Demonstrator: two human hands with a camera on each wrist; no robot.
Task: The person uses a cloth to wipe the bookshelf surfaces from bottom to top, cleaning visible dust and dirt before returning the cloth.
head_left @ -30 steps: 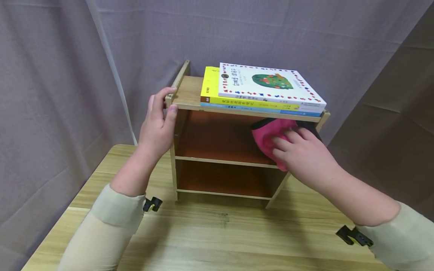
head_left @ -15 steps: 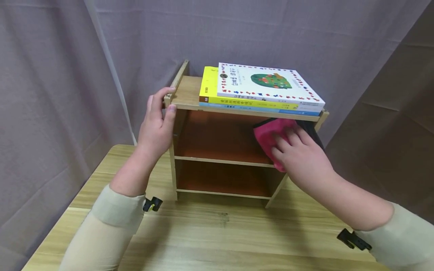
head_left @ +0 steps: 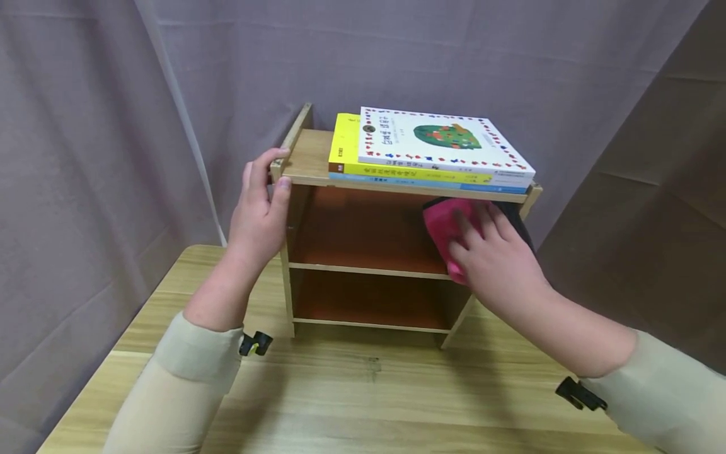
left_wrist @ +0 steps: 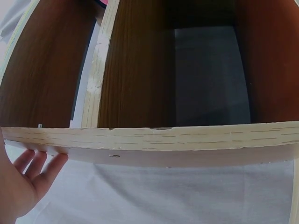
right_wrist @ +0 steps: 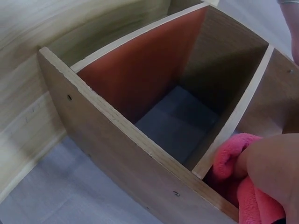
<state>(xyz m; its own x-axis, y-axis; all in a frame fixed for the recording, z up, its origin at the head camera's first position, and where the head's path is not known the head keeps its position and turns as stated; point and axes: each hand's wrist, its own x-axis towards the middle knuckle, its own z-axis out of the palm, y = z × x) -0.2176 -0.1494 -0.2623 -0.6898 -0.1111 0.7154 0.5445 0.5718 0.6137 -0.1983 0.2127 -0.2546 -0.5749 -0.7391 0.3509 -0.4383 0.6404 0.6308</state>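
A small wooden shelf (head_left: 371,272) stands on the table, its open front facing me. My left hand (head_left: 258,211) grips its upper left corner, thumb at the front edge; in the left wrist view the fingers (left_wrist: 44,170) lie along the outer side panel. In the upper compartment, at its right end, my right hand (head_left: 505,258) holds a fluffy pink cloth (head_left: 439,221) with black edging. The right wrist view shows the cloth (right_wrist: 229,151) bunched around the fingers beside the middle board. The cloth's far part is hidden by the hand and the shelf top.
Several books lie stacked on the shelf top, a white one (head_left: 442,140) over a yellow one (head_left: 344,142), with a blue spine below. A low wooden rail (head_left: 296,132) edges the left side. Grey curtains (head_left: 238,63) hang close behind. The wooden table (head_left: 340,403) extends in front.
My right hand and the cloth have shifted slightly left and inward, the fingers now straighter over it. The left hand keeps its hold. The head view has drifted a little.
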